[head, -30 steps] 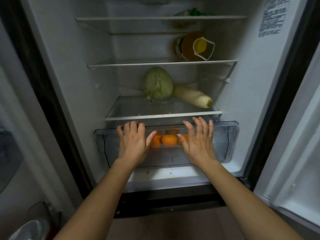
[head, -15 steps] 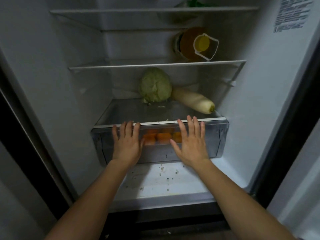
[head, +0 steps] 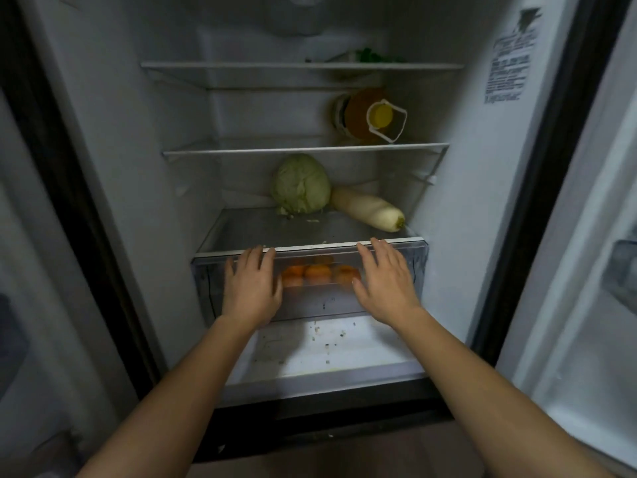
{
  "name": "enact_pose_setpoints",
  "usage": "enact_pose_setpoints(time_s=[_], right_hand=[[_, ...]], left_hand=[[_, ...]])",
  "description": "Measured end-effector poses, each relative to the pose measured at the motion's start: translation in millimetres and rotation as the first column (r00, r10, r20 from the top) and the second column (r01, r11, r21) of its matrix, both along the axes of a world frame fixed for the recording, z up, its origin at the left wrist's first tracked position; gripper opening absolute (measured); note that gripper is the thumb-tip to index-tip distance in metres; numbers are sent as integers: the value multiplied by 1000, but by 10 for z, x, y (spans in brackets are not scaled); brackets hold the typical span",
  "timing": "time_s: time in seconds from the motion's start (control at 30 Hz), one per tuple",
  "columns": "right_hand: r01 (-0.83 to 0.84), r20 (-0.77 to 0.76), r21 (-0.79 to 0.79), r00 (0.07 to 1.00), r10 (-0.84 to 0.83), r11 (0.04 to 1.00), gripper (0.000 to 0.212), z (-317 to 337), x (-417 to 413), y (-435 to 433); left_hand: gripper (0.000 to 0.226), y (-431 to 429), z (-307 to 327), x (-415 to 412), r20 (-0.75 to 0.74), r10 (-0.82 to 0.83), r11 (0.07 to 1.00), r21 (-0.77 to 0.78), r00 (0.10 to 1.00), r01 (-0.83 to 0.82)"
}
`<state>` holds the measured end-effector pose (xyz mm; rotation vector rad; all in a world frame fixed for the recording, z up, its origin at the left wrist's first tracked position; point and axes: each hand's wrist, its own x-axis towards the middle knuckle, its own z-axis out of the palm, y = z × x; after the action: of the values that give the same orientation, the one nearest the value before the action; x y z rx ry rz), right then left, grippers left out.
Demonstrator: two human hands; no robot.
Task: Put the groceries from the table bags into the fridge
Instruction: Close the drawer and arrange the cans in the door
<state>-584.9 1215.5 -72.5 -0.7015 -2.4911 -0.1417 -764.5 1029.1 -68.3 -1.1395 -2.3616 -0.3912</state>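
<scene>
My left hand [head: 251,288] and right hand [head: 386,284], both spread flat and holding nothing, pressed the clear plastic crisper drawer [head: 310,305]. An uneven shove could have jammed it crooked, squashing the round orange fruits [head: 315,272] at twelve o'clock from my palms.

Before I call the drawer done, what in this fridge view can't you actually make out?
All from the head view:
- Oranges: count unclear, blurred behind the crisper drawer front and both hands.
- Green item, top shelf: mostly hidden by the shelf edge.
- Wall label: print too small.
- Bottle: label faces away.
</scene>
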Motion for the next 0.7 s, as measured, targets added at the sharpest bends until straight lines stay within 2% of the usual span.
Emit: enact_pose_setpoints(time_s=[0.07, 0.17, 0.33, 0.5, 0.6, 0.7], right_hand=[[12, -82, 19, 997, -10, 1000, 60, -20, 230, -103], [55, -151, 75, 988, -43, 996, 58, -79, 662, -284], [203, -231, 140, 959, -167, 969, 48, -284, 1643, -510], [251, -201, 315, 960, -194, 915, 34, -354, 2803, -752], [374, -284, 305, 913, -291, 876, 32, -324, 3444, -800], [530, -420, 164, 801, -427, 832, 26, -241, 4012, -733]], left_hand=[[52, -67, -40, 163, -50, -32, 992, 120, 998, 38], [58, -128, -114, 520, -44, -109, 968, 221, 993, 116], [65, 72, -426, 1306, 43, -325, 923, 232, 945, 307], [68, 462, -541, 2392, 105, -567, 810, 250, 817, 530], [68, 601, -417, 3020, 91, -664, 725, 322, 742, 609], [72, 698, -168, 3500, -13, -712, 636, 412, 702, 652]])
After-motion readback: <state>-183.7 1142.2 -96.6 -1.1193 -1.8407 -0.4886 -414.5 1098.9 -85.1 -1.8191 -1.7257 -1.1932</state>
